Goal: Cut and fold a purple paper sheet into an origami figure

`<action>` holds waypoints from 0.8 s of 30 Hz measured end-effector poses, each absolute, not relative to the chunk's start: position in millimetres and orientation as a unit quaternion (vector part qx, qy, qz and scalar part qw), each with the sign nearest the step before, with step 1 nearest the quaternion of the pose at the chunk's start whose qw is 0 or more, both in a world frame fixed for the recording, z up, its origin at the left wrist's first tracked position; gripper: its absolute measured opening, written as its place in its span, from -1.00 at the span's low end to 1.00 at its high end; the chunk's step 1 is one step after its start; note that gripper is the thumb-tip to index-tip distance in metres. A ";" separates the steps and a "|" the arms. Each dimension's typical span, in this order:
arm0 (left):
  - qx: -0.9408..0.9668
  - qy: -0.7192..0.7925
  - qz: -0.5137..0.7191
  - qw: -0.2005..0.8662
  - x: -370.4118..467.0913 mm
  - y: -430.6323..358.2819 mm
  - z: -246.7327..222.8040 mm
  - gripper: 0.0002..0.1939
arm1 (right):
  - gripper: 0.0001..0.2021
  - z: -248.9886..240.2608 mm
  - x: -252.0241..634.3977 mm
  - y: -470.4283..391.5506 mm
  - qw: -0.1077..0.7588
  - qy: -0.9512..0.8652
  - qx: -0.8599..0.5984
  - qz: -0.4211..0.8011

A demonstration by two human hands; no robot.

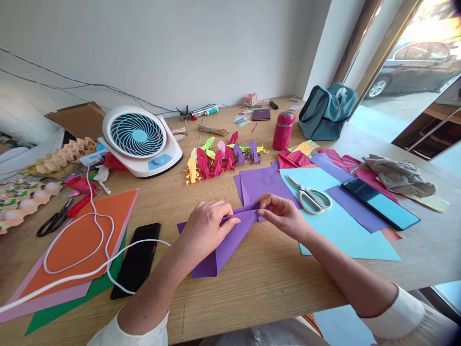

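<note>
A sheet of purple paper (232,240), partly folded, lies slanted on the table in front of me. My left hand (209,226) grips its folded upper edge between thumb and fingers. At the sheet's right end my right hand (283,214) pinches the fold. Just beyond is another purple sheet (261,185), lying flat. White-handled scissors (313,199) rest on light blue paper (345,230) to the right of my right hand. Several folded paper figures (219,158) in red, yellow, green, pink and purple stand grouped beyond my hands.
On the left are a white fan (139,137), a black phone (139,259), orange paper (90,230) with a white cable across it, and black scissors (54,221). To the right, a second phone (378,202) lies near crumpled paper (399,173). A red flask (283,132) and teal bag (326,115) stand behind.
</note>
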State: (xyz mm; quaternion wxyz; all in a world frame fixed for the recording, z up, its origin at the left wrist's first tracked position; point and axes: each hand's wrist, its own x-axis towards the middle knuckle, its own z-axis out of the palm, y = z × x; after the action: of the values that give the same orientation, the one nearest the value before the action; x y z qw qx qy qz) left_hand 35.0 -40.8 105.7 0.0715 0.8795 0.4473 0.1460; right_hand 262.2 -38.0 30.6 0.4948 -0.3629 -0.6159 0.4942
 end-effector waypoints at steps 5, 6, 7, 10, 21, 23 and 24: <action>0.873 0.445 0.186 0.067 35.9 -42.4 106.5 -0.79 | -0.69 31.3 255.6 -38.8 0.535 -0.538 -0.361 0.542; 0.871 0.446 0.193 0.068 36.4 -42.8 106.8 -0.79 | -0.69 31.5 254.8 -39.1 0.543 -0.529 -0.359 0.545; 0.869 0.447 0.201 0.069 36.9 -43.2 107.0 -0.79 | -0.69 31.8 254.1 -39.3 0.551 -0.519 -0.356 0.548; 0.861 0.451 0.220 0.080 38.2 -44.4 107.9 -0.79 | -0.65 33.7 253.1 -40.3 0.577 -0.490 -0.340 0.558; 0.861 0.433 0.248 0.096 40.1 -50.1 109.4 -0.84 | -0.66 31.6 254.3 -40.5 0.554 -0.451 -0.357 0.602; 0.861 0.430 0.254 0.099 40.5 -50.5 109.7 -0.83 | -0.67 30.7 254.5 -40.8 0.557 -0.456 -0.351 0.600; 0.861 0.428 0.257 0.100 40.7 -50.8 110.0 -0.83 | -0.68 30.4 254.8 -40.9 0.557 -0.459 -0.346 0.599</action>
State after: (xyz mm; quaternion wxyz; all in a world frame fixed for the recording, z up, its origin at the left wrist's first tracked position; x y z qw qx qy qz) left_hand 40.7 -50.8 110.0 0.0999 0.8608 0.4282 0.2565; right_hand 254.8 -40.9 30.4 0.5571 -0.3462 -0.4594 0.5989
